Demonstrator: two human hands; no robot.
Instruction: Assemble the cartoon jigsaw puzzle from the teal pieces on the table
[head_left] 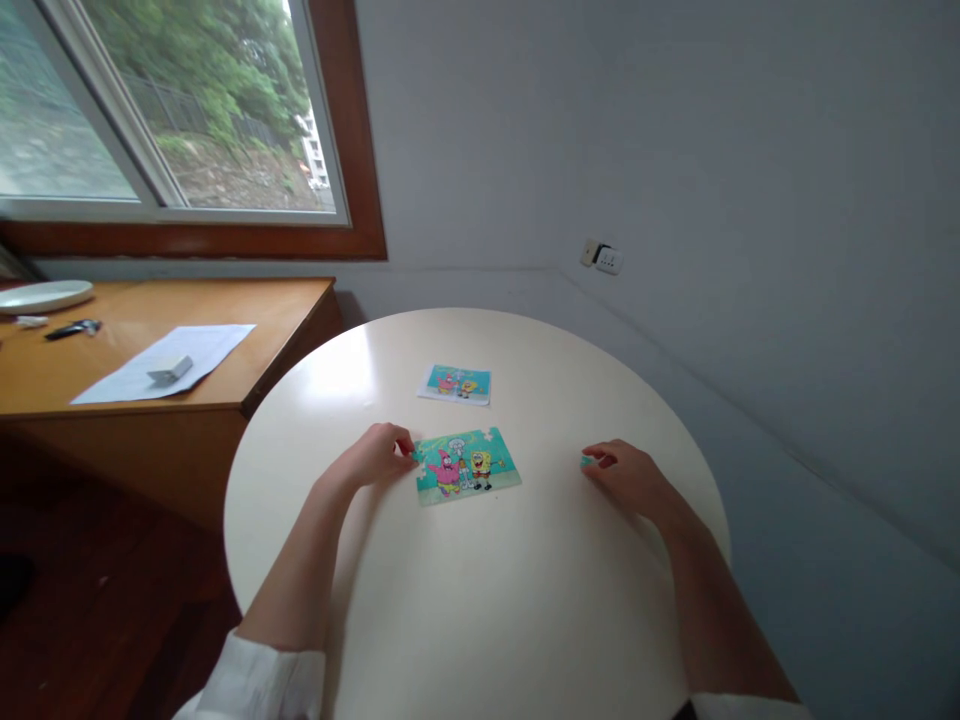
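Note:
A jigsaw puzzle (466,468) with cartoon figures on a teal ground lies on the round white table. Notches show along its left edge and at its upper right corner. At the puzzle's upper left, my left hand (379,455) pinches a small teal puzzle piece (416,454), partly hidden by the fingers. My right hand (626,475) is low over the table, well to the right of the puzzle. Its thumb and fingers close on another teal puzzle piece (586,461), of which only a small part shows. Behind the puzzle lies a reference picture card (455,384) with similar figures.
The round table (480,620) stands by the walls. To the left is a wooden desk (277,300) with papers (217,345), a small white box (171,368), a dark small object (73,329) and a white plate-like object (45,296). A wall socket (608,260) is behind.

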